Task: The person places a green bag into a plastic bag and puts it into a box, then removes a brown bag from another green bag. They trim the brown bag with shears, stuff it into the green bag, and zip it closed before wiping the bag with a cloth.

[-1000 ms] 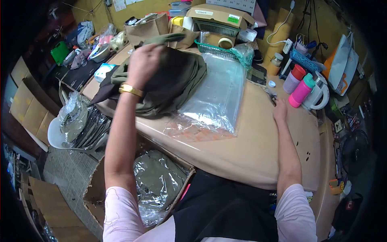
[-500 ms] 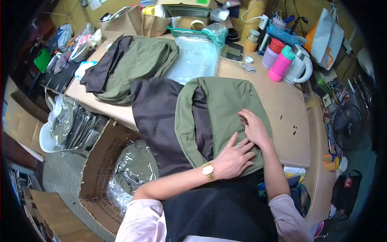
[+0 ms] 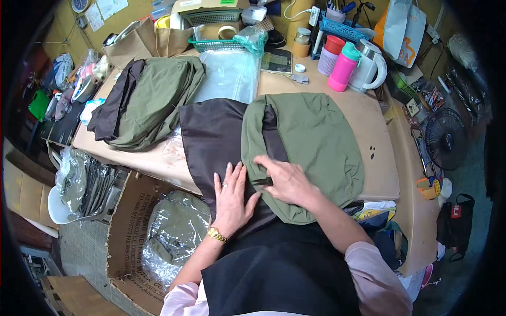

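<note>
An olive-green sewn fabric piece (image 3: 321, 142) with a rounded outline lies on the table in front of me. A dark brown fabric panel (image 3: 208, 137) extends from its left side. My left hand (image 3: 232, 197), with a ring and a gold watch, rests flat on the brown panel, fingers spread, beside the green folded edge. Over that edge is my right hand (image 3: 290, 181), its fingers curled and the index reaching forward. A small dark shape shows under the right fingers; I cannot tell what it is.
Folded green and brown pieces (image 3: 153, 100) lie at the back left, beside clear plastic sheets (image 3: 229, 73). A pink bottle (image 3: 342, 71) and a kettle (image 3: 369, 66) stand at the back right. Left of me, a cardboard box (image 3: 124, 226) holds a plastic-wrapped green piece (image 3: 176, 226).
Both hands have moved left, from the green fabric's right part to its left edge and the brown panel. The left hand now lies flat. The view has shifted slightly.
</note>
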The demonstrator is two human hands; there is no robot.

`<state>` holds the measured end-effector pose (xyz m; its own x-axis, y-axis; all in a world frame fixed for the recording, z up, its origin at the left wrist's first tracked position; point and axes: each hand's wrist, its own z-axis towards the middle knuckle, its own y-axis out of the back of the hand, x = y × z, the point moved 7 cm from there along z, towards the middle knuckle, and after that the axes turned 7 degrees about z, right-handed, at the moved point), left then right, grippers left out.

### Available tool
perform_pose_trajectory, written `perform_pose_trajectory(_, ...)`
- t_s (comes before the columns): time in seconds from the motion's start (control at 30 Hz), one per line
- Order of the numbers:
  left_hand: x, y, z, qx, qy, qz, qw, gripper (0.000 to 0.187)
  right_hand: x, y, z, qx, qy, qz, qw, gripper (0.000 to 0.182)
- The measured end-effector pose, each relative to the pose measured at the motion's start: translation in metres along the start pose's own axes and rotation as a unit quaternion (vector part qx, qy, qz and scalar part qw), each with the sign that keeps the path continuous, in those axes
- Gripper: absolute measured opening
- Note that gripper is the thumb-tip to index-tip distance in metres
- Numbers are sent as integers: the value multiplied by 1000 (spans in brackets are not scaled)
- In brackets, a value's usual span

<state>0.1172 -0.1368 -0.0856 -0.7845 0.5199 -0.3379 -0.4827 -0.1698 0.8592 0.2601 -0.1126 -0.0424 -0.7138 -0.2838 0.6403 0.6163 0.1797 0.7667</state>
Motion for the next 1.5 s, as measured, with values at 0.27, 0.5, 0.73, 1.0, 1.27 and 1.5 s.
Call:
perform_pose_trajectory(0.27, 11, -10, 12, 89, 8, 49, 995, 74, -107, 187, -96, -411, -271, -109, 864, 35)
perform_pose_trajectory(0.5, -49, -34, 24, 121, -96, 33, 987, 66, 13, 63, 20, -67, 30, 145, 987, 25)
perform_pose_trajectory(0.73, -55, -31, -18, 197, -261, 42, 944, 50, -101, 25, 142, -107, 37, 48, 992, 30)
perform_pose_trajectory(1.0, 1, -3, -44, 347, -85, -229, 906, 19, -153, 48, 141, -180, -49, -45, 982, 27)
perform_pose_trajectory(1.27, 114, -2, -75, -65, 262, -228, 936, 46, -134, 92, 99, -123, -25, -112, 986, 24)
perform_pose_trajectory(1.5, 104, -54, -84, 19, 412, -618, 670, 21, -21, -39, -13, -9, 40, -176, 984, 59)
